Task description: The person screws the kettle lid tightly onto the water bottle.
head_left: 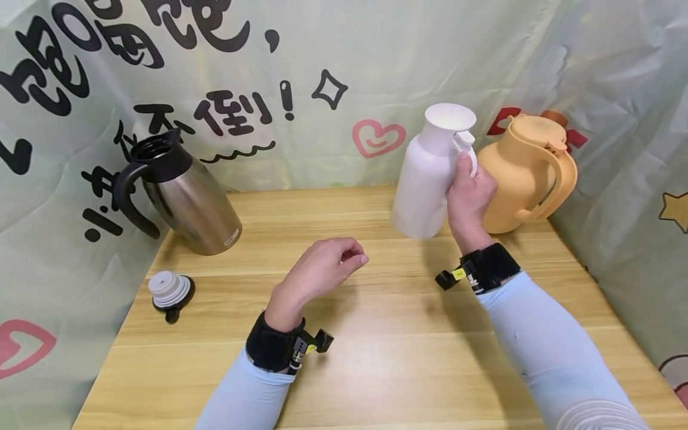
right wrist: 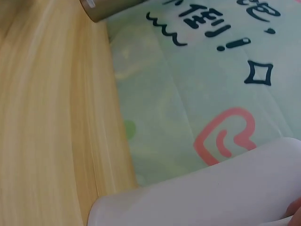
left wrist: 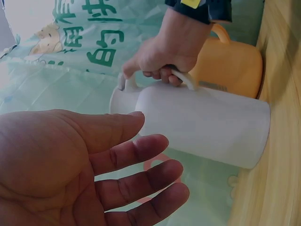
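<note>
My right hand (head_left: pixel 470 194) grips the handle of a white thermos jug (head_left: pixel 424 179), its thumb up by the lid lever. In the left wrist view the fingers wrap round that handle on the white jug (left wrist: pixel 202 122). Whether the jug's base touches the table I cannot tell. My left hand (head_left: pixel 321 267) hovers over the middle of the table, holding nothing; its fingers (left wrist: pixel 146 181) are loosely bent. Right beside the white jug stands an orange thermos jug (head_left: pixel 518 167), partly behind my right hand. Only the white jug's side (right wrist: pixel 202 197) shows in the right wrist view.
At the left back stands a steel thermos jug (head_left: pixel 193 197) with a black handle and an uncovered top. A grey and black stopper (head_left: pixel 171 289) lies in front of it. Printed cloth (head_left: pixel 322 155) hangs along the back and sides of the wooden table (head_left: pixel 371 370).
</note>
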A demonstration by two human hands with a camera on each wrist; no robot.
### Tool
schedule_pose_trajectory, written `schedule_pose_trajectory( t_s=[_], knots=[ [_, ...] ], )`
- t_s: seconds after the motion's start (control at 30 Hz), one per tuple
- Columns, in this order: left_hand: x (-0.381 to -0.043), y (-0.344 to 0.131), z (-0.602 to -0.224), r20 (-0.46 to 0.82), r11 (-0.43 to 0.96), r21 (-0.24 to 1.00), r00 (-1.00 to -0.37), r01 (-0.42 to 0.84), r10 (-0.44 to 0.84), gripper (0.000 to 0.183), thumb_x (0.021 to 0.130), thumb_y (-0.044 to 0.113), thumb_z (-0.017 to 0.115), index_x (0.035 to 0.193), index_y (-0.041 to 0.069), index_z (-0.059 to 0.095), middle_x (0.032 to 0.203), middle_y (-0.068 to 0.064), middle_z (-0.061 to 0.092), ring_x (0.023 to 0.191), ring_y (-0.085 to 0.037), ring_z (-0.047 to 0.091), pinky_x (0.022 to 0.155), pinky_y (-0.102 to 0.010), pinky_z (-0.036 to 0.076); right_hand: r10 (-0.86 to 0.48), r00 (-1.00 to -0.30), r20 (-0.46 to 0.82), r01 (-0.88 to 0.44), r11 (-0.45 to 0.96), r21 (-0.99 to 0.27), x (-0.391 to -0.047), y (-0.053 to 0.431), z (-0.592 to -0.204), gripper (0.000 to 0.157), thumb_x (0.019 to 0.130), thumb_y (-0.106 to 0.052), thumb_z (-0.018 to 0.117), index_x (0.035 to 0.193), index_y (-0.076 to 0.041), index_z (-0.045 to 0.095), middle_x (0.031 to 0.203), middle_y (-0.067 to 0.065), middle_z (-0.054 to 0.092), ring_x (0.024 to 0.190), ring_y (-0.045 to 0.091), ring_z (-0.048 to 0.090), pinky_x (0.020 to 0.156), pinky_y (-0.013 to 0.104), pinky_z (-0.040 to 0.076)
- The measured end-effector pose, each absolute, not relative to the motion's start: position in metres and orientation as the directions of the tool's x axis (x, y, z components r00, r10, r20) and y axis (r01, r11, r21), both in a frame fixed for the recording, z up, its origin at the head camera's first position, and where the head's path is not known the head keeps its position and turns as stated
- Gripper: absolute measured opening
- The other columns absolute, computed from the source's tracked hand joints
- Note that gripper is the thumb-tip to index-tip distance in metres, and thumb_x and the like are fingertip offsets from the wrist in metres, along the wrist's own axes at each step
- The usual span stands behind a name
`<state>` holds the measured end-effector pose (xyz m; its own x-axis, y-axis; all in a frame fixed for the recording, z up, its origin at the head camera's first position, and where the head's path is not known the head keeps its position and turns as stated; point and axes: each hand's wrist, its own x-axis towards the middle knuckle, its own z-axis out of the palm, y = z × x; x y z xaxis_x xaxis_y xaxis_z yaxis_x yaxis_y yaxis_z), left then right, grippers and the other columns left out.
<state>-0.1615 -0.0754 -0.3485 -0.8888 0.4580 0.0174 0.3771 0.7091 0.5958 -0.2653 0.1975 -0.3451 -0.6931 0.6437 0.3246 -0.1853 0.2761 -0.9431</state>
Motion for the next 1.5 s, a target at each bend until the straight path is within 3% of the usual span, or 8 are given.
schedule_pose_trajectory(
  t_s=[0.27, 0.67, 0.8, 0.97, 1.1, 1.27, 1.37, 1.5],
  knots=[
    [-0.161, -0.074, -0.348, 0.009, 0.708, 0.598, -0.887, 0.375, 0.462, 0.019, 0.097, 0.041, 0.056, 0.101, 0.024, 0.065, 0.088, 0.012, 0.063, 0.08, -0.009, 0.056, 0.075, -0.03, 0.047, 0.671, -0.675, 0.308, -0.173, 0.263, -0.949, -0.277, 0.203, -0.343, 0.054, 0.089, -0.056, 0.056, 0.057, -0.013, 0.049, 0.056, -0.001, 0.048, 0.065, 0.019, 0.048, 0.052, 0.03, 0.028],
    [-0.164, -0.079, -0.352, 0.009, 0.721, 0.591, -0.897, 0.361, 0.442, 0.018, 0.096, 0.041, 0.057, 0.098, 0.025, 0.064, 0.086, 0.012, 0.063, 0.078, -0.009, 0.056, 0.074, -0.03, 0.047, 0.637, -0.712, 0.296, -0.213, 0.205, -0.955, -0.279, 0.203, -0.342, 0.053, 0.089, -0.054, 0.06, 0.057, -0.013, 0.048, 0.051, -0.004, 0.044, 0.058, 0.017, 0.048, 0.048, 0.028, 0.028],
    [-0.167, -0.084, -0.355, -0.013, 0.737, 0.592, -0.911, 0.325, 0.412, 0.018, 0.095, 0.042, 0.058, 0.098, 0.025, 0.063, 0.085, 0.01, 0.062, 0.077, -0.011, 0.056, 0.071, -0.031, 0.047, 0.617, -0.719, 0.32, -0.198, 0.26, -0.945, -0.273, 0.207, -0.342, 0.045, 0.088, -0.053, 0.062, 0.07, -0.013, 0.051, 0.065, -0.002, 0.048, 0.069, 0.017, 0.048, 0.057, 0.027, 0.034],
    [-0.17, -0.093, -0.365, -0.035, 0.761, 0.579, -0.924, 0.291, 0.38, 0.019, 0.095, 0.042, 0.058, 0.099, 0.024, 0.062, 0.087, 0.01, 0.063, 0.077, -0.011, 0.056, 0.071, -0.031, 0.047, 0.603, -0.726, 0.331, -0.138, 0.345, -0.929, -0.257, 0.209, -0.339, 0.036, 0.087, -0.045, 0.066, 0.109, -0.021, 0.05, 0.099, -0.006, 0.046, 0.094, 0.01, 0.045, 0.078, 0.026, 0.038],
    [-0.176, -0.105, -0.371, -0.028, 0.776, 0.573, -0.939, 0.265, 0.342, 0.02, 0.095, 0.042, 0.058, 0.1, 0.023, 0.062, 0.09, 0.01, 0.063, 0.079, -0.011, 0.057, 0.072, -0.032, 0.048, 0.608, -0.647, 0.46, -0.224, 0.425, -0.877, -0.243, 0.205, -0.337, 0.041, 0.087, -0.026, 0.064, 0.121, -0.018, 0.042, 0.109, -0.007, 0.036, 0.102, 0.009, 0.037, 0.086, 0.028, 0.036],
    [-0.183, -0.125, -0.375, 0.008, 0.782, 0.583, -0.963, 0.223, 0.268, 0.022, 0.095, 0.041, 0.058, 0.104, 0.021, 0.062, 0.093, 0.007, 0.063, 0.082, -0.012, 0.057, 0.076, -0.035, 0.049, 0.516, -0.553, 0.654, -0.381, 0.542, -0.749, -0.225, 0.192, -0.352, 0.031, 0.084, -0.014, 0.062, 0.109, -0.005, 0.049, 0.103, -0.005, 0.039, 0.097, 0.014, 0.039, 0.083, 0.03, 0.034],
    [-0.186, -0.137, -0.374, 0.027, 0.779, 0.596, -0.975, 0.194, 0.222, 0.022, 0.096, 0.04, 0.058, 0.104, 0.02, 0.062, 0.095, 0.005, 0.063, 0.084, -0.015, 0.057, 0.077, -0.037, 0.049, 0.407, -0.609, 0.681, -0.43, 0.552, -0.714, -0.212, 0.182, -0.367, 0.029, 0.085, -0.013, 0.063, 0.108, 0.0, 0.052, 0.101, 0.001, 0.045, 0.093, 0.017, 0.044, 0.08, 0.029, 0.037],
    [-0.191, -0.158, -0.371, 0.043, 0.783, 0.606, -0.988, 0.141, 0.145, 0.023, 0.096, 0.04, 0.057, 0.106, 0.02, 0.061, 0.098, 0.003, 0.063, 0.088, -0.017, 0.057, 0.079, -0.039, 0.049, 0.248, -0.776, 0.58, -0.39, 0.535, -0.75, -0.198, 0.168, -0.39, 0.029, 0.087, -0.013, 0.062, 0.111, 0.0, 0.052, 0.101, 0.011, 0.051, 0.088, 0.022, 0.049, 0.076, 0.033, 0.043]
  ],
)
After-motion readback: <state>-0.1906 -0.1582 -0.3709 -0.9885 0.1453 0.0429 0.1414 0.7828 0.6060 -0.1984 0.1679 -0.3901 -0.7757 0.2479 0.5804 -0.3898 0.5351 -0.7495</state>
